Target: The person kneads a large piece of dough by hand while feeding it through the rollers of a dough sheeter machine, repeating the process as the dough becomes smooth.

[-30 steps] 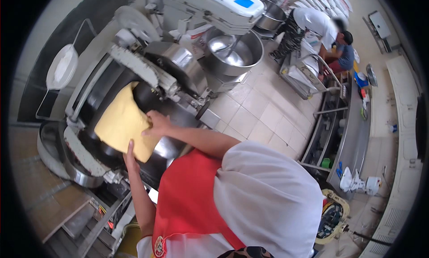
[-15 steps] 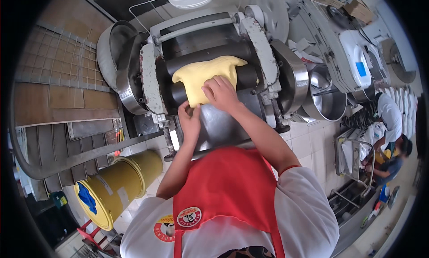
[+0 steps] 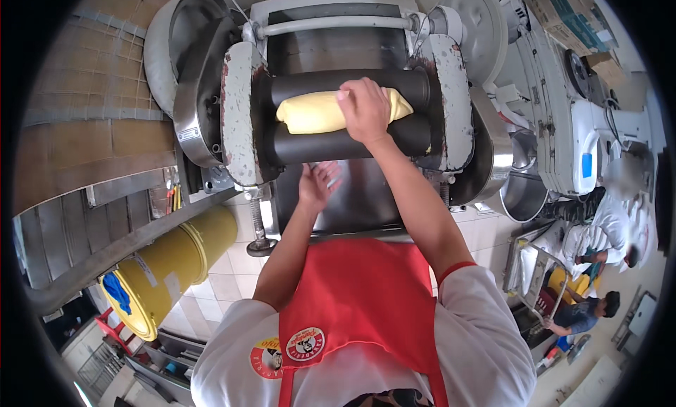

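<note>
A thick roll of yellow dough (image 3: 310, 113) lies lengthwise between the two dark rollers (image 3: 310, 147) of a dough sheeter. My right hand (image 3: 367, 110) rests on the right part of the dough, its fingers curved over the top. Below the front roller, my left hand (image 3: 320, 185) is over the metal tray (image 3: 362, 196), palm up with the fingers apart and nothing in them. Chipped white side frames (image 3: 241, 118) hold the rollers at both ends.
A yellow lidded bin (image 3: 172, 273) stands at the lower left, beneath wooden boards and a wire rack (image 3: 98, 69). Steel bowls (image 3: 521, 196) and a white scale-like device (image 3: 590, 146) are at the right. Two people work beside a metal cart (image 3: 539, 266) at the far right.
The dough's hanging front part has gone from the tray side, and the dough now sits bunched between the rollers. My right hand has moved up onto it; my left hand has come off it.
</note>
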Action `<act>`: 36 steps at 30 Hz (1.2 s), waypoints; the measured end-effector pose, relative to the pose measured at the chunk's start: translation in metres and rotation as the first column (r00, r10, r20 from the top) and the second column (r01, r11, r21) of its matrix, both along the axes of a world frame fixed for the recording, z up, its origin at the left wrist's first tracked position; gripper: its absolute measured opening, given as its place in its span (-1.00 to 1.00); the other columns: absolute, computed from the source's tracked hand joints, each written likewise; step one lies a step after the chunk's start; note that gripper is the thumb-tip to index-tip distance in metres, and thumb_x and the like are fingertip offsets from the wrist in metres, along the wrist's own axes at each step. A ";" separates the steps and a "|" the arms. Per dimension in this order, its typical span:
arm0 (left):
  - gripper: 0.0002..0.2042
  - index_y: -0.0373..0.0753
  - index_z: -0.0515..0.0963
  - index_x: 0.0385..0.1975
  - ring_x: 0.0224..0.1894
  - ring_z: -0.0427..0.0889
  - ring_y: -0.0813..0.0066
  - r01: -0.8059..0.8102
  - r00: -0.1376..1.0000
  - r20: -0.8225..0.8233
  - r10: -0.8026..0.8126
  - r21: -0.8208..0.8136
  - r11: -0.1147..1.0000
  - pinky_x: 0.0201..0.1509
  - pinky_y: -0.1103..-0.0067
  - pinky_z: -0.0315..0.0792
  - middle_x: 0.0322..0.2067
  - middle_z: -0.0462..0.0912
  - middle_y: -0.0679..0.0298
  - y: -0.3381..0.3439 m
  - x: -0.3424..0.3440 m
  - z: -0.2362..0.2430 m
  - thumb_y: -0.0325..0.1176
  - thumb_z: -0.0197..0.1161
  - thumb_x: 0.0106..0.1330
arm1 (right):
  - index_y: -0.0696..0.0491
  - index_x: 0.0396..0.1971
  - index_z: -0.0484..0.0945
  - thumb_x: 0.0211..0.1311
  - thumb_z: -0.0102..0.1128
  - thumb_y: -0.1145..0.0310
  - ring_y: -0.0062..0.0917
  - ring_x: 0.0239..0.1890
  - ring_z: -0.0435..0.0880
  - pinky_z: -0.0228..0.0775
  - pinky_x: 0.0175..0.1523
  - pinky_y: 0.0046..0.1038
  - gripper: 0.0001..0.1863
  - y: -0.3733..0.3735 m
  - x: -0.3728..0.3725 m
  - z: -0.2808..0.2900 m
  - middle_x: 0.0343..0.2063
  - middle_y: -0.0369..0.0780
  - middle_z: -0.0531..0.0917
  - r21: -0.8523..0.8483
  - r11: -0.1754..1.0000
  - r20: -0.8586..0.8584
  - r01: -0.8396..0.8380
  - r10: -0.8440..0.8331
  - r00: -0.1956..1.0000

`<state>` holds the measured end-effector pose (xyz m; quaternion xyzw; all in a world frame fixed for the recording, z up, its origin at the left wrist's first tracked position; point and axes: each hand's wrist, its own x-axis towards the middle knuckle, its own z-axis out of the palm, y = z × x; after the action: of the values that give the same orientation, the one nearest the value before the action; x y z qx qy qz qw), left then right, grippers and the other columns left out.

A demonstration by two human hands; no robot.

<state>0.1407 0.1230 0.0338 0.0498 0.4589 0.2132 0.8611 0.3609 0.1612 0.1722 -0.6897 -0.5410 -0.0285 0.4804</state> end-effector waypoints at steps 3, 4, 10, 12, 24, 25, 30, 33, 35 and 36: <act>-0.32 -0.22 0.41 0.35 0.38 0.44 0.09 -0.143 0.827 0.529 0.190 -0.129 0.981 0.53 0.08 0.18 0.35 0.48 0.08 0.025 0.030 -0.006 0.25 -0.19 0.56 | 0.17 -0.11 0.56 0.46 0.12 0.42 -0.48 -0.18 0.54 0.36 0.04 -0.47 -0.85 -0.034 0.005 -0.001 -0.24 -0.21 0.59 0.124 0.992 -0.426 -0.013 0.065 0.902; -0.33 -0.21 0.42 0.35 0.38 0.44 0.09 -0.152 0.807 0.557 0.197 -0.125 0.980 0.53 0.09 0.19 0.34 0.48 0.09 0.030 0.046 -0.002 0.23 -0.18 0.56 | 0.18 -0.11 0.55 0.46 0.12 0.43 -0.51 -0.15 0.53 0.35 0.05 -0.48 -0.85 -0.058 0.004 0.014 -0.22 -0.21 0.58 0.140 0.989 -0.449 0.037 0.030 0.893; -0.36 -0.16 0.40 0.38 0.39 0.40 0.09 -0.275 0.516 0.817 0.256 -0.125 0.953 0.53 0.12 0.20 0.32 0.50 0.14 0.055 0.083 -0.123 0.19 -0.14 0.53 | 0.20 -0.11 0.55 0.36 0.26 0.49 -0.37 -0.24 0.60 0.45 -0.09 -0.41 -0.83 -0.196 -0.020 -0.015 -0.26 -0.10 0.61 -0.232 0.956 -0.442 -0.181 0.062 0.895; -0.36 -0.16 0.40 0.38 0.39 0.40 0.09 -0.268 0.506 0.826 0.249 -0.124 0.955 0.53 0.12 0.20 0.32 0.50 0.14 0.056 0.095 -0.129 0.19 -0.14 0.54 | 0.17 -0.15 0.59 0.35 0.32 0.48 -0.43 -0.31 0.65 0.48 -0.19 -0.44 -0.85 -0.234 -0.027 -0.038 -0.31 -0.13 0.60 -0.406 0.901 -0.487 -0.151 -0.074 0.870; -0.36 -0.19 0.40 0.36 0.36 0.42 0.12 -0.340 0.562 0.789 0.250 -0.055 0.939 0.53 0.14 0.21 0.31 0.51 0.13 0.034 0.090 -0.109 0.18 -0.14 0.54 | 0.11 -0.18 0.61 0.27 0.34 0.48 -0.13 -0.22 0.67 0.54 -0.08 -0.21 -0.84 -0.166 -0.046 -0.061 -0.31 -0.06 0.61 -0.451 0.806 -0.443 -0.384 0.172 0.880; -0.36 -0.19 0.40 0.36 0.36 0.43 0.12 -0.353 0.563 0.786 0.255 -0.051 0.934 0.53 0.14 0.21 0.31 0.51 0.13 0.021 0.083 -0.104 0.18 -0.14 0.54 | 0.11 -0.17 0.60 0.27 0.34 0.47 -0.10 -0.20 0.66 0.53 -0.06 -0.20 -0.83 -0.158 -0.054 -0.062 -0.31 -0.06 0.61 -0.458 0.787 -0.459 -0.414 0.190 0.868; -0.37 -0.20 0.39 0.36 0.35 0.43 0.16 -0.359 0.590 0.707 0.391 -0.204 0.911 0.51 0.20 0.24 0.31 0.49 0.14 -0.047 0.037 -0.058 0.17 -0.18 0.56 | 0.08 -0.21 0.60 0.27 0.36 0.37 -0.13 -0.22 0.58 0.46 -0.07 -0.17 -0.82 -0.136 -0.089 -0.067 -0.25 -0.10 0.59 -0.304 0.917 -0.265 -0.257 0.178 0.948; -0.40 -0.17 0.38 0.36 0.37 0.42 0.19 -0.217 0.759 0.646 0.080 0.136 0.967 0.49 0.31 0.28 0.33 0.46 0.17 -0.048 0.007 -0.011 0.14 -0.29 0.60 | 0.00 -0.24 0.60 0.22 0.42 0.26 -0.21 -0.25 0.57 0.43 -0.12 -0.22 -0.78 -0.108 -0.088 -0.044 -0.28 -0.16 0.57 -0.226 0.960 0.086 -0.168 0.192 0.978; -0.39 -0.14 0.36 0.38 0.39 0.41 0.23 0.034 0.934 0.355 0.046 -0.215 0.976 0.47 0.15 0.24 0.30 0.51 0.20 -0.034 0.000 0.054 0.18 -0.25 0.61 | -0.07 -0.34 0.59 0.18 0.45 0.18 -0.23 -0.30 0.55 0.37 -0.19 -0.20 -0.78 -0.078 -0.075 -0.042 -0.37 -0.22 0.53 -0.244 0.966 0.148 -0.082 0.120 0.982; -0.38 -0.13 0.34 0.41 0.41 0.40 0.23 0.160 0.953 0.268 -0.140 -0.054 0.986 0.46 0.11 0.22 0.31 0.50 0.19 -0.038 -0.018 0.040 0.20 -0.22 0.60 | -0.07 -0.36 0.59 0.19 0.45 0.15 -0.20 -0.29 0.55 0.37 -0.20 -0.17 -0.76 -0.056 -0.067 -0.028 -0.39 -0.22 0.52 -0.289 0.956 0.169 -0.061 0.114 0.979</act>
<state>0.1229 0.0854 0.0739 0.0232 0.3430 0.1345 0.9294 0.2936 0.1052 0.1442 -0.7208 -0.6116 0.0067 0.3262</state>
